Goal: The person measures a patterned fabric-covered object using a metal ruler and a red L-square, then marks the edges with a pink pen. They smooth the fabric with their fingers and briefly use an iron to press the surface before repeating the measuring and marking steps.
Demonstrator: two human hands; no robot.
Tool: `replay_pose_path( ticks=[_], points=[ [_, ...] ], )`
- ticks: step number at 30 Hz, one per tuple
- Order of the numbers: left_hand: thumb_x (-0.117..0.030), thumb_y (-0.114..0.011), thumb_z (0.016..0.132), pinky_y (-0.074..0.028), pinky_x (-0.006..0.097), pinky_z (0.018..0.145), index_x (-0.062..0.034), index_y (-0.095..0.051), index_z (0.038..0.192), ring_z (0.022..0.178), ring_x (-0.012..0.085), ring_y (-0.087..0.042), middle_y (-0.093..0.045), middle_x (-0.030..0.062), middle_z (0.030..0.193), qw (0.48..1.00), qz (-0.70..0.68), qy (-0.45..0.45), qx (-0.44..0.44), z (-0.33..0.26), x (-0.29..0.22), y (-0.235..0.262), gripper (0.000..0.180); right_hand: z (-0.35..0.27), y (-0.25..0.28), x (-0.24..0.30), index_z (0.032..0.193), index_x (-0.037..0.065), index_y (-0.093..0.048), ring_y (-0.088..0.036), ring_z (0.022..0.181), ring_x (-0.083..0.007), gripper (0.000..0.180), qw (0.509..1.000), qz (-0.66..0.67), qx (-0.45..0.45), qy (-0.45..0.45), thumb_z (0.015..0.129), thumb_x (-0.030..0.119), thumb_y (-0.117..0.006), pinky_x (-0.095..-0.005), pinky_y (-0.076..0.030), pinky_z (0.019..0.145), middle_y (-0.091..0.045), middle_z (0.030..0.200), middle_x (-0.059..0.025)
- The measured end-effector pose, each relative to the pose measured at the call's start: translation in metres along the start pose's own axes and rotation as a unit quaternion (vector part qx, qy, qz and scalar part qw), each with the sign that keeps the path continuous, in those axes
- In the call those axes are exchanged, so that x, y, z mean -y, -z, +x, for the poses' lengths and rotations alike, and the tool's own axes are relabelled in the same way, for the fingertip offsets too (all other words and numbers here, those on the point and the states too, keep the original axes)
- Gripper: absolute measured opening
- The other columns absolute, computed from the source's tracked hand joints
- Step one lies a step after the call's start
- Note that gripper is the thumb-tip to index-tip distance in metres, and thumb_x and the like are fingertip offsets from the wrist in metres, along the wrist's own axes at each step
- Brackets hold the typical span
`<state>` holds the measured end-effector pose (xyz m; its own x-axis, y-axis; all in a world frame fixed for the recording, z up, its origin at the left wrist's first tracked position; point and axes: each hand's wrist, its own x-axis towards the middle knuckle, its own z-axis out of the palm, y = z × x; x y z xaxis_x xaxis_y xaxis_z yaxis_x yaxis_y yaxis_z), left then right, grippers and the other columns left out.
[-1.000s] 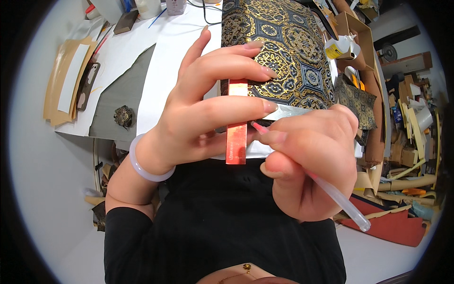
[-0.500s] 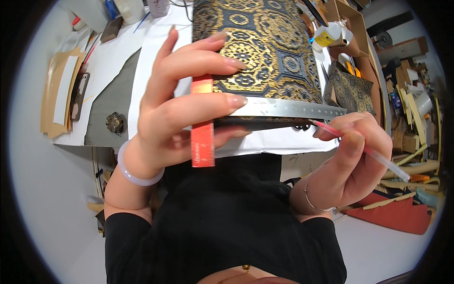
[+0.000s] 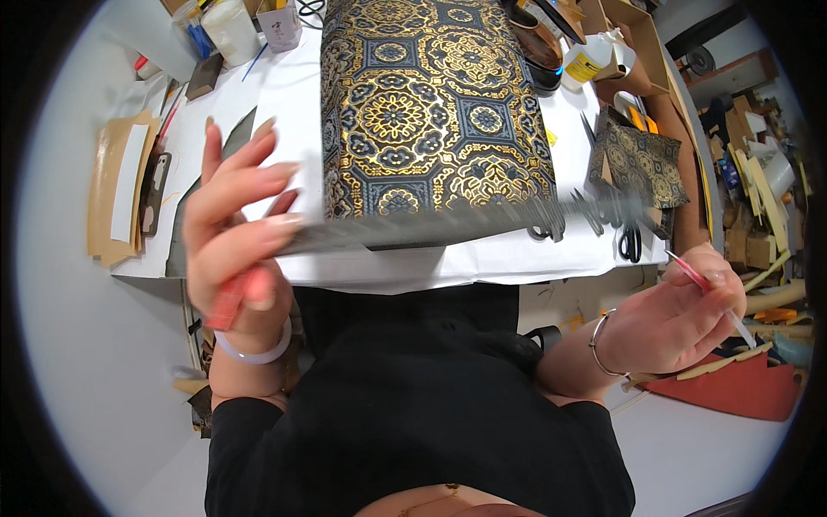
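Note:
My left hand [image 3: 226, 226] pinches the red stock of a square ruler [image 3: 231, 297]. Its steel blade [image 3: 413, 226], smeared by motion, reaches right across the near edge of a black and gold brocade piece [image 3: 431, 112]. Whether the blade touches the brocade I cannot tell. Off the table's right front corner, my right hand [image 3: 663, 323] grips a slim pink and clear pen refill [image 3: 692, 271], its fine tip pointing up and left. Black-handled scissors [image 3: 631, 244] lie between the blade's far end and my right hand.
A brocade scrap [image 3: 646, 162], a white bottle with a yellow label [image 3: 586, 67] and a cardboard box [image 3: 642, 39] are at the right. Brown paper sheets [image 3: 108, 185], a phone [image 3: 155, 194] and a dark grey sheet [image 3: 175, 250] lie at the left. White paper [image 3: 379, 271] covers the table.
The square ruler has come away from its place along the brocade's near edge, my left hand carrying it left. My right hand has drawn back right and down with the pen refill.

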<state>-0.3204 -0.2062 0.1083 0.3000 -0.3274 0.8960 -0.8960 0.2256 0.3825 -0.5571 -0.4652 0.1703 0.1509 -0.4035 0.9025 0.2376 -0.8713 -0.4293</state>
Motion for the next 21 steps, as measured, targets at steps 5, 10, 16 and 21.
replay_pose_path(
  ticks=[5, 10, 16, 21],
  points=[
    [-0.032, -0.046, 0.118, -0.05, 0.053, 0.114, 0.0046, -0.058, 0.143, 0.125, 0.0416, -0.07, -0.073, 0.0223, 0.131, 0.975, 0.019, 0.122, -0.187, -0.036, 0.011, 0.03, 0.046, -0.014, 0.003, -0.027, 0.106, -0.007, -0.065, -0.064, 0.088, -0.0288, 0.03, 0.996, 0.056, -0.014, 0.072, 0.117, 0.011, -0.044, -0.0358, -0.056, 0.083, -0.07, 0.108, -0.0227],
    [0.006, -0.059, 0.105, -0.054, 0.041, 0.109, 0.002, -0.071, 0.136, 0.118, 0.0291, -0.072, -0.073, 0.017, 0.131, 0.937, 0.271, 0.215, -0.043, -0.074, 0.023, 0.062, 0.033, -0.054, -0.004, -0.059, 0.131, -0.004, -0.069, -0.071, 0.113, -0.0328, 0.03, 0.956, -0.189, 0.224, 0.017, 0.102, -0.007, -0.059, -0.0419, -0.051, 0.101, -0.076, 0.124, -0.0186],
    [-0.001, -0.073, 0.092, -0.048, 0.041, 0.094, -0.0085, -0.078, 0.128, 0.107, 0.0252, -0.069, -0.073, 0.0088, 0.121, 0.868, 0.447, 0.15, 0.156, -0.111, 0.024, 0.058, 0.037, -0.133, -0.02, -0.087, 0.123, 0.002, -0.071, -0.062, 0.111, -0.0343, 0.033, 0.867, -0.273, 0.412, -0.074, 0.092, -0.007, -0.063, -0.0458, -0.043, 0.104, -0.067, 0.12, -0.0133],
    [-0.009, -0.076, 0.092, -0.042, 0.04, 0.101, -0.0133, -0.078, 0.126, 0.105, 0.0202, -0.068, -0.072, 0.0048, 0.119, 0.859, 0.437, 0.164, 0.211, -0.12, 0.027, 0.043, 0.035, -0.158, -0.024, -0.113, 0.123, -0.006, -0.064, -0.059, 0.106, -0.0383, 0.028, 0.855, -0.263, 0.437, -0.088, 0.098, 0.004, -0.055, -0.0464, -0.042, 0.102, -0.064, 0.114, -0.0171]
  ],
)
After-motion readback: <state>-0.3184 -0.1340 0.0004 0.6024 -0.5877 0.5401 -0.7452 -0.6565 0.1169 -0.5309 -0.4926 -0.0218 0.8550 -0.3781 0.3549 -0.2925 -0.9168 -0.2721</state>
